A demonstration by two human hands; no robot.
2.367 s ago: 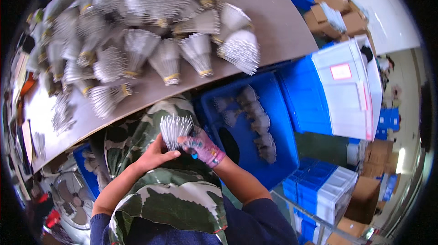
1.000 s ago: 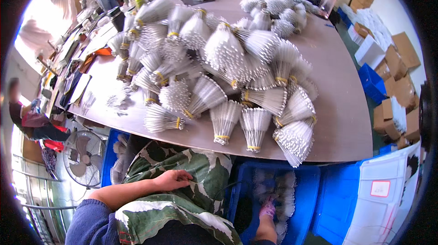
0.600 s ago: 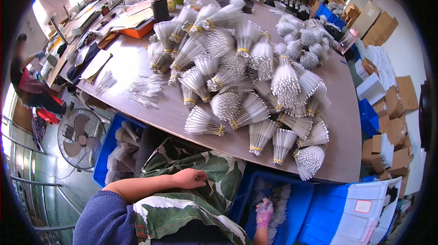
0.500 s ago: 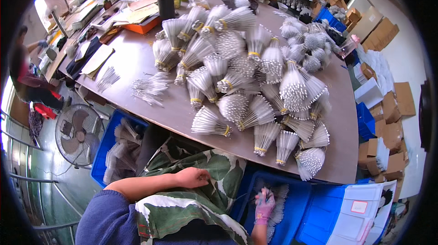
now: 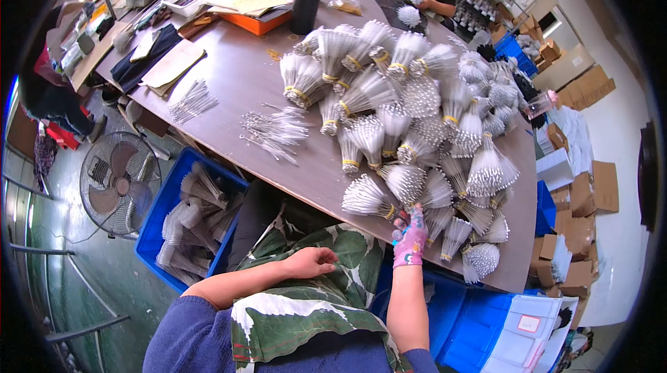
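Bundles of thin, pale sticks with white tips (image 5: pixel 399 119), tied at one end with yellow bands, crowd the table. My right hand (image 5: pixel 410 237), in a pink patterned glove, is at the near table edge. Its fingers close round the tied end of one bundle (image 5: pixel 435 189); the grip is partly hidden. Bare and relaxed, my left hand (image 5: pixel 311 262) lies over the camouflage apron (image 5: pixel 299 324) on my lap, its fingers loosely apart with nothing in them. Loose sticks (image 5: pixel 276 130) lie on the table left of the bundles, with a smaller group (image 5: pixel 193 102) farther left.
A blue bin (image 5: pixel 156 234) with more bundles stands left of my lap; a blue container (image 5: pixel 472 314) is at my right. A fan (image 5: pixel 119 185) stands on the left floor. A dark bottle (image 5: pixel 306 1) and orange tray (image 5: pixel 257 23) sit farther back. Another person works across the table.
My right hand has risen from the blue bin beside me to the bundles at the table edge. The view has turned, shifting the table contents rightward. My left hand stays on my lap.
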